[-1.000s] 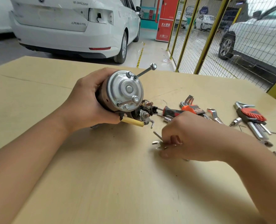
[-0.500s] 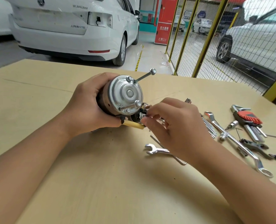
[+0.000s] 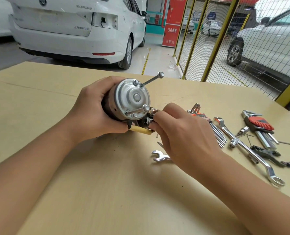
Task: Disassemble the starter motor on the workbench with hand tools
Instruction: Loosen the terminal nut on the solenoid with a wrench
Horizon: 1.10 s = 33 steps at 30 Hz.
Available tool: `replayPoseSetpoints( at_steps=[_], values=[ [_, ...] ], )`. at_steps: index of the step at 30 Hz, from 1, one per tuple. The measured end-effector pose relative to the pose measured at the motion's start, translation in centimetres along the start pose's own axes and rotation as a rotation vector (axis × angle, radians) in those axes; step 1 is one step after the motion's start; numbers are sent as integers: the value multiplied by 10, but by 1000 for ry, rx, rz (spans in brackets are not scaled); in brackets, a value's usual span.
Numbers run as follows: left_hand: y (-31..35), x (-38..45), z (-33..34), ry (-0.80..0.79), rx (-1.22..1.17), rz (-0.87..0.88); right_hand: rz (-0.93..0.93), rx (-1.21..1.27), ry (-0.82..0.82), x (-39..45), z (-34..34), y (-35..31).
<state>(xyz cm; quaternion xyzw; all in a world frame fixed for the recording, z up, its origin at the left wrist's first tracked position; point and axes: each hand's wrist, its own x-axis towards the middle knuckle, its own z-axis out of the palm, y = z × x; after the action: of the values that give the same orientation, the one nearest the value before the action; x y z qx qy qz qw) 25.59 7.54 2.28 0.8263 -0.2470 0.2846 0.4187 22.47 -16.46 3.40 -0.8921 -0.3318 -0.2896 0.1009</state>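
The starter motor (image 3: 132, 99) is held above the wooden workbench (image 3: 107, 192) with its round silver end cap facing me. Two long through bolts stick out of the cap, one at the top right (image 3: 151, 79), one lower (image 3: 139, 110). My left hand (image 3: 90, 111) grips the motor body from the left. My right hand (image 3: 181, 133) pinches a small nut or terminal stud (image 3: 151, 110) at the motor's lower right; its fingertips hide that fitting. A yellow sleeved lead (image 3: 140, 130) hangs under the motor.
A small open-end wrench (image 3: 159, 156) lies by my right wrist. To the right lie a hex key set (image 3: 213, 128), a long double-ended wrench (image 3: 249, 150), a red-handled key set (image 3: 259, 124) and other small tools. Cars and a yellow mesh fence stand beyond the bench.
My right hand left the small wrench on the bench and moved up to the terminals at the motor's lower right. The motor and my left hand stayed about where they were.
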Motion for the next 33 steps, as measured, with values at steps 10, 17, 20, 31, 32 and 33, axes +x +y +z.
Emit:
replayPoseSetpoints(
  at_steps=[10,17,20,31,32,33],
  values=[
    [-2,-1,1,-2,22,17,-11,-38,-46,1,3,-2],
    [1,0,1,1,-1,-8,-106,-2,-48,4,7,4],
    [3,1,1,0,-3,-5,-132,22,-71,4,6,7],
    [1,3,2,6,6,4,-40,77,-76,10,4,5],
    [1,3,2,5,5,4,-32,116,-76,11,1,9],
    [0,3,1,5,7,4,-25,167,-114,10,-4,16]
  ],
)
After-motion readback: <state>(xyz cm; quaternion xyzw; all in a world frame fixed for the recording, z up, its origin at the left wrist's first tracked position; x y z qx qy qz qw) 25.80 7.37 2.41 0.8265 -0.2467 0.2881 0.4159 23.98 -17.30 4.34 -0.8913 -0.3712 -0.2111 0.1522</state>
